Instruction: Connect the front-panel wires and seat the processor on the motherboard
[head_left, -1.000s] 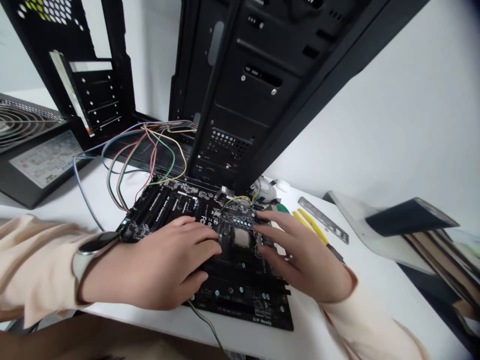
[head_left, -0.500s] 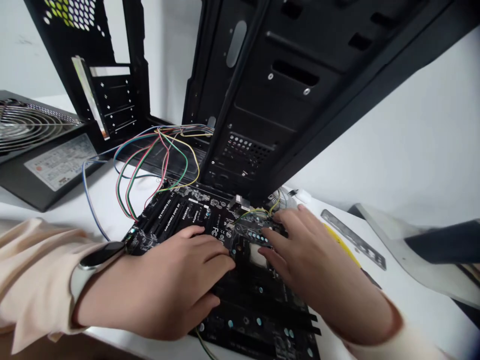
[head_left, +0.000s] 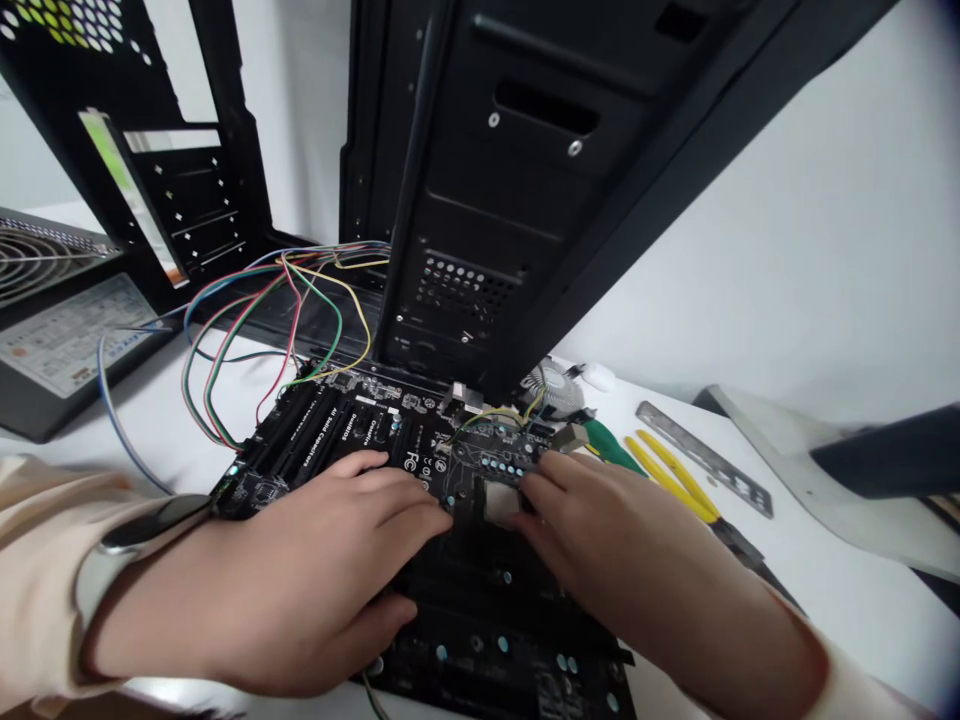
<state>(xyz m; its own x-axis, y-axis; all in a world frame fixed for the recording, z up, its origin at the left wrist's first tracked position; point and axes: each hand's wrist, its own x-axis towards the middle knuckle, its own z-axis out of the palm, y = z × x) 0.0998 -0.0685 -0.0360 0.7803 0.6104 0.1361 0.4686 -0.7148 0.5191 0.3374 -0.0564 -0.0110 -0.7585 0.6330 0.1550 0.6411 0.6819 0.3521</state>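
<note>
A black motherboard (head_left: 352, 430) lies flat on the white table (head_left: 825, 590) in front of me. My left hand (head_left: 300, 580) rests palm down on the board, fingers stretched out toward the silver processor (head_left: 501, 500) in its socket. My right hand (head_left: 637, 560) lies on the board's right side, its fingertips touching the socket's right edge beside the processor. Neither hand holds anything. A watch (head_left: 139, 540) sits on my left wrist.
An open black computer case (head_left: 525, 170) stands just behind the board, with coloured wires (head_left: 255, 320) looping out of it. A power supply (head_left: 52, 310) lies at the far left. Yellow-handled pliers (head_left: 675, 475), a green-handled tool (head_left: 611, 445) and a metal plate (head_left: 705, 460) lie to the right.
The view has shifted. My right hand has drawn back slightly, its fingertips now at the socket's right edge. My left hand stays flat on the board.
</note>
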